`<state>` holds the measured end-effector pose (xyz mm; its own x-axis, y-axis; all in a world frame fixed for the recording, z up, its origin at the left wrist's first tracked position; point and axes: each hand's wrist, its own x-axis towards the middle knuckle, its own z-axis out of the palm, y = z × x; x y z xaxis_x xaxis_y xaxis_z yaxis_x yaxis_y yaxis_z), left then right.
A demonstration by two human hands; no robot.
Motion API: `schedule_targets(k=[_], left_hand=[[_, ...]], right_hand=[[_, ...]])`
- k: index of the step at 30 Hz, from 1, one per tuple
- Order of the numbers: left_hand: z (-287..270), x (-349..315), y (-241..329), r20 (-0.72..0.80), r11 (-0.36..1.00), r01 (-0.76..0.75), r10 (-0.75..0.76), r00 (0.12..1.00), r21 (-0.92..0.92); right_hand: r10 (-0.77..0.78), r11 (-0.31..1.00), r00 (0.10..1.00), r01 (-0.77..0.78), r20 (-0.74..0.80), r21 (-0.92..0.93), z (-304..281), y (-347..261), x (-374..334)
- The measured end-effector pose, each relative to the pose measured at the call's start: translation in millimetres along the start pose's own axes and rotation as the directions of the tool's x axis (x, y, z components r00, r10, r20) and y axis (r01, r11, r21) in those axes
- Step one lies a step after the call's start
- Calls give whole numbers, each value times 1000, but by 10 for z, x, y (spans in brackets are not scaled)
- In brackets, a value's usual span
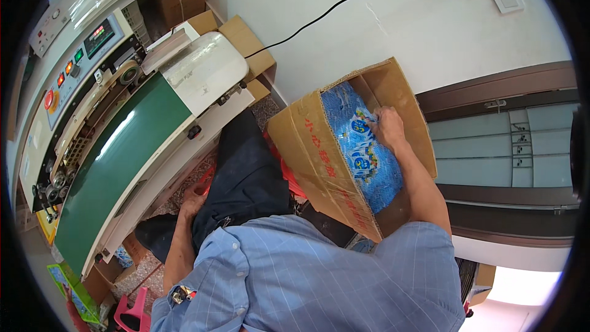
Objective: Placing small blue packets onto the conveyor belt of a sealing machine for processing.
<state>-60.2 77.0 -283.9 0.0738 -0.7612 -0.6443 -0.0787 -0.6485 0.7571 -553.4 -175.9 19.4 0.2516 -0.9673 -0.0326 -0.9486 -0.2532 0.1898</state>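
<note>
My right hand [388, 128] reaches into an open cardboard box [313, 154] at my right. Its fingers are curled and closed on the edge of blue printed plastic packaging [359, 126]. More of these flat blue packets are stacked in a dense row inside the box, their edges showing as fine layers. Down at my left side, beside my thigh, my left hand [192, 203] hangs low next to a red plastic edge [205, 182], perhaps of a seat. Its fingertips are partly hidden, so their grip does not show.
On the left stands a sealing machine with a green conveyor belt [126, 157], a white end plate [206, 71] and lit buttons [69, 67]. Open cartons [249, 46] sit behind it. A black cable [332, 9] crosses the white wall. A pink plastic chair [133, 310] is at lower left.
</note>
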Motion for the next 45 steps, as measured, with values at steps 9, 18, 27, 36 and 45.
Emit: schedule_targets(k=[9, 18, 27, 36, 45], left_hand=[[-59, -267, 267, -192, 988, -88, 112, 975, 127], [250, -1065, 2205, -138, 887, -432, 413, 900, -165], [781, -1185, 3929, 284, 567, -784, 818, 500, -254], [542, -1271, 3451, 88, 479, -389, 711, 698, -787], [-248, -1621, 2649, -575, 69, -647, 395, 716, -759]], right_hand=[[157, 875, 982, -189, 109, 446, -567, 106, 80], [119, 805, 975, -206, 188, 556, -1311, 55, 222], [-383, 772, 878, 135, 285, 621, -2522, -1037, 265], [-741, 559, 635, 402, 220, 725, -2475, -2429, 638], [-812, 88, 570, -99, 129, 991, -1644, -3464, 674]])
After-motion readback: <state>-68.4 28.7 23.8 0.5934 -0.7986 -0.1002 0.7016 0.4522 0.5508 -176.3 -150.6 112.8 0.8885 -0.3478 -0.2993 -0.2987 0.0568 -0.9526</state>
